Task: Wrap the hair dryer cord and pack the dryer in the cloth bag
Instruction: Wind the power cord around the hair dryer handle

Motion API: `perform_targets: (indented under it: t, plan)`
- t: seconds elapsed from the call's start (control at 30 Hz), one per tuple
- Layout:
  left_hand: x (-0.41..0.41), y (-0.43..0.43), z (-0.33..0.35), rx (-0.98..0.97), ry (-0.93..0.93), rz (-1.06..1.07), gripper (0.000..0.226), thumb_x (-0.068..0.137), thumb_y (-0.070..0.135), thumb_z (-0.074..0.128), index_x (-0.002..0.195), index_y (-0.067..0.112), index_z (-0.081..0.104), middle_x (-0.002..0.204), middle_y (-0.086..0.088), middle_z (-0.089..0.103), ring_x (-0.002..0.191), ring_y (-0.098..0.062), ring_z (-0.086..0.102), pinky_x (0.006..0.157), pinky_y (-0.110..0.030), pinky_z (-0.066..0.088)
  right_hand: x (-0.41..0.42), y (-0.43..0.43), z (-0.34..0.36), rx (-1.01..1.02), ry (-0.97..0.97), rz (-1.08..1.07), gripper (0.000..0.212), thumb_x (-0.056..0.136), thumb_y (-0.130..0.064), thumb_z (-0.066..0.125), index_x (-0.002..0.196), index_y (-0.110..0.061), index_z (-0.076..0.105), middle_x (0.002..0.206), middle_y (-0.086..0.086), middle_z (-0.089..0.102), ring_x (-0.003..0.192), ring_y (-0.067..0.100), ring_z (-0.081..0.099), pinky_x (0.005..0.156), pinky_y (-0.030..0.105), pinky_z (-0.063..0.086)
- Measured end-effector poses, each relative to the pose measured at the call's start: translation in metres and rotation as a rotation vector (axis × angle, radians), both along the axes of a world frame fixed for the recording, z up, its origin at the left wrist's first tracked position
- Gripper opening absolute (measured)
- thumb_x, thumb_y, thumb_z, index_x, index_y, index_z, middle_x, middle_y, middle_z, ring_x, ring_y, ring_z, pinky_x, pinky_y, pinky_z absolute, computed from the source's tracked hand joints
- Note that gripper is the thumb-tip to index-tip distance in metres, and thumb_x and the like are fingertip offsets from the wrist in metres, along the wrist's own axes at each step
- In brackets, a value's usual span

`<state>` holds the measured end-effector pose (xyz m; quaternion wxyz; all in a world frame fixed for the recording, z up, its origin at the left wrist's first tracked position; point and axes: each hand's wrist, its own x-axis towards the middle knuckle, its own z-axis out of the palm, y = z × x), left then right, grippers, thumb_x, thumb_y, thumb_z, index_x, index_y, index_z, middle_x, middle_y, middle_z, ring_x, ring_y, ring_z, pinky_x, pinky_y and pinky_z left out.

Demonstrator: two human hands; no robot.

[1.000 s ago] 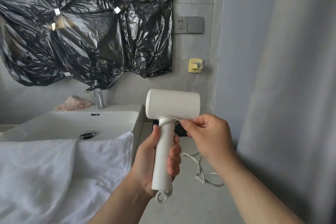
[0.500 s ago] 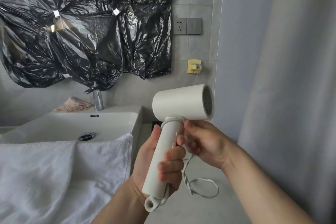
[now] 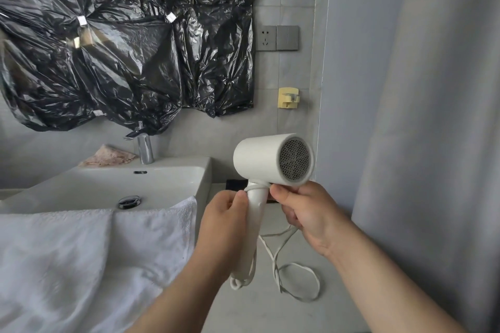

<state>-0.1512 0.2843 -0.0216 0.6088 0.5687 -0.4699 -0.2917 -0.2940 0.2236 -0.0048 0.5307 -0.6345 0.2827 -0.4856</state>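
The white hair dryer was up in the air just right of the sink, cord looped round its handle, left hand gripping the handle and right hand pinching the cord under the barrel.

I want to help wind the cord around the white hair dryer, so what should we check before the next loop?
1. Left hand holds the white plastic hair dryer handle steady: ok.
2. Right hand is up at the handle top where the thin white cord runs: ok, though whether its fingers pinch the cord cannot tell.
3. First turn sits snug at the top of the handle: ok.
4. Loose cord is tangle-free: not ok, it crosses itself in a loop below.
5. Plug is out of the grey wall socket: ok, socket is empty.
6. Cloth bag is ready: cannot tell, none in view.
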Motion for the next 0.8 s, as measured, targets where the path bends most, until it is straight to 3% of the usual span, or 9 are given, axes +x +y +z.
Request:
perform_targets:
  t: [0.1, 0.2, 0.27, 0.37, 0.47, 0.67, 0.73, 0.8]
  plan:
    - [-0.011, 0.003, -0.003, -0.098, -0.087, 0.029, 0.043, 0.083, 0.048, 0.053, 0.088, 0.005, 0.059, 0.072, -0.017, 0.062, 0.062, -0.019, 0.055, 0.059, -0.038, 0.047, 0.005, 0.009, 0.006, -0.056, 0.038, -0.037, 0.023, 0.093, -0.009, 0.06, 0.078, -0.019, 0.074, 0.044, -0.015, 0.048, 0.039, 0.0, 0.041, 0.042, 0.009, 0.03]
    - [-0.011, 0.002, -0.003, -0.085, -0.056, 0.011, 0.034, 0.096, 0.035, 0.051, 0.087, 0.003, 0.061, 0.069, -0.016, 0.064, 0.061, -0.019, 0.06, 0.058, -0.035, 0.05, 0.008, 0.008, 0.008, 0.014, 0.013, -0.076, 0.013, 0.089, -0.015, 0.068, 0.076, -0.018, 0.072, 0.069, 0.0, 0.066, 0.037, 0.001, 0.037, 0.037, 0.011, 0.029]
    - [-0.009, -0.001, -0.001, -0.044, 0.015, -0.015, 0.035, 0.098, 0.031, 0.05, 0.086, 0.0, 0.06, 0.068, -0.011, 0.063, 0.058, -0.02, 0.061, 0.056, -0.033, 0.049, 0.01, 0.006, 0.007, 0.073, 0.011, -0.112, 0.017, 0.087, -0.018, 0.07, 0.069, -0.018, 0.07, 0.081, 0.013, 0.065, 0.041, 0.005, 0.031, 0.036, 0.015, 0.026]
    - [-0.007, -0.003, -0.001, -0.008, 0.058, -0.045, 0.036, 0.099, 0.031, 0.051, 0.08, 0.002, 0.059, 0.068, -0.013, 0.063, 0.056, -0.022, 0.061, 0.054, -0.03, 0.048, 0.009, 0.007, 0.007, 0.103, 0.022, -0.074, 0.022, 0.087, -0.013, 0.069, 0.066, -0.02, 0.072, 0.08, 0.012, 0.059, 0.044, 0.007, 0.031, 0.036, 0.015, 0.025]
    - [-0.004, -0.003, -0.003, -0.005, 0.051, -0.052, 0.037, 0.1, 0.029, 0.052, 0.07, 0.007, 0.051, 0.067, -0.013, 0.056, 0.057, -0.023, 0.057, 0.051, -0.028, 0.047, 0.005, 0.009, 0.01, 0.107, 0.046, -0.019, 0.012, 0.088, -0.01, 0.068, 0.077, -0.014, 0.071, 0.074, 0.005, 0.055, 0.045, 0.007, 0.032, 0.037, 0.014, 0.025]
    - [-0.003, -0.004, -0.005, -0.034, 0.009, -0.056, 0.039, 0.099, 0.027, 0.055, 0.083, -0.008, 0.055, 0.066, -0.011, 0.049, 0.058, -0.022, 0.053, 0.053, -0.032, 0.048, 0.008, 0.012, 0.006, 0.113, 0.081, -0.03, 0.009, 0.088, -0.014, 0.067, 0.092, -0.017, 0.076, 0.083, 0.007, 0.058, 0.046, 0.007, 0.031, 0.038, 0.013, 0.026]
    - [-0.003, -0.003, -0.005, -0.031, 0.001, -0.058, 0.039, 0.099, 0.028, 0.056, 0.084, -0.009, 0.055, 0.066, -0.01, 0.049, 0.058, -0.022, 0.053, 0.052, -0.031, 0.048, 0.01, 0.014, 0.003, 0.093, 0.067, -0.045, 0.012, 0.089, -0.015, 0.067, 0.091, -0.022, 0.077, 0.077, 0.003, 0.058, 0.045, 0.006, 0.032, 0.038, 0.013, 0.026]
    - [-0.002, -0.003, -0.005, -0.023, 0.004, -0.073, 0.039, 0.099, 0.029, 0.056, 0.088, -0.008, 0.058, 0.068, -0.011, 0.05, 0.059, -0.022, 0.054, 0.051, -0.03, 0.05, 0.011, 0.015, -0.001, 0.045, 0.079, -0.069, 0.015, 0.091, -0.016, 0.065, 0.091, -0.026, 0.077, 0.065, -0.012, 0.061, 0.041, 0.0, 0.039, 0.039, 0.01, 0.029]
